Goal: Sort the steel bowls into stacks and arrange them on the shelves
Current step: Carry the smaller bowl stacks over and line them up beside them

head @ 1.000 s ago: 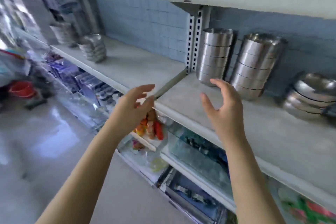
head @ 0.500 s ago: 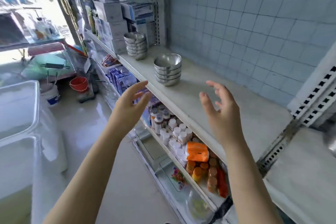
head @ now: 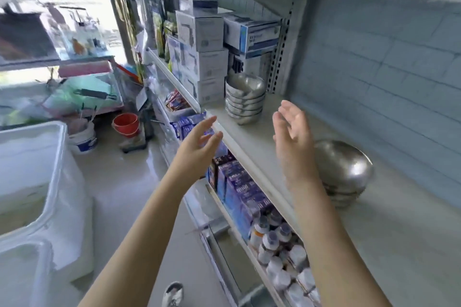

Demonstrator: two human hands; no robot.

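The steel bowls sit in 2 stacks on the middle shelf [head: 379, 237]. The far stack [head: 245, 99] stands just beside the white boxes [head: 199, 32], near the slotted upright. The near stack [head: 345, 169] is closer to the tiled back wall, partly behind the right wrist.

Both hands are empty, with the fingers spread wide and loosely straight. The left hand [head: 199, 143] hangs out past the shelf's front edge. The right hand [head: 291, 137] is over the shelf between the 2 stacks and touches neither.

Thin steel like this is probably stiff and light bowl by bowl, though a nested stack would weigh noticeably more. The polished sides look slippery, and a squeeze on the top bowl alone would likely lift that 1 bowl off the rest. The safer hold seems to be 2 palms low on opposite sides of the bottom bowl, or fingers hooked under its base. A knock would dent the bowls rather than break them, and it would be loud.

Motion blur smears the far stack, so its rims cannot be counted exactly. The near stack's top reads as a shiny dome, and I cannot tell whether it is mouth up or turned over. Its lower bowls are mostly hidden by the forearm. The bottles [head: 274, 244] on the shelf below are cut off at the frame's bottom edge.
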